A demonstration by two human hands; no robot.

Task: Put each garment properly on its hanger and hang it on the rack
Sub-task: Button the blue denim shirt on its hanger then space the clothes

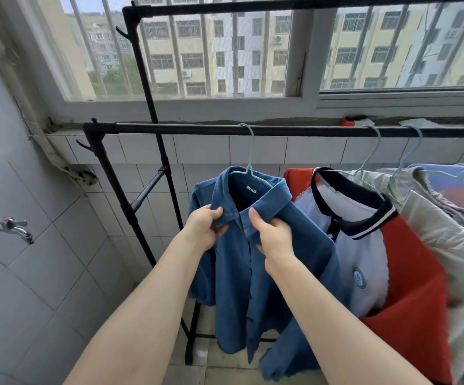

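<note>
A blue button shirt hangs on a pale green hanger hooked over the black rack's lower bar. My left hand pinches the left side of the collar. My right hand grips the right collar tip and the front placket. To the right hang a red, white and navy polo shirt and a beige garment, each on its own hanger on the same bar.
The rack's upper bar runs in front of a barred window. A metal tap juts from the tiled wall at left. More clothes crowd the bar's far right. The bar's left stretch is bare.
</note>
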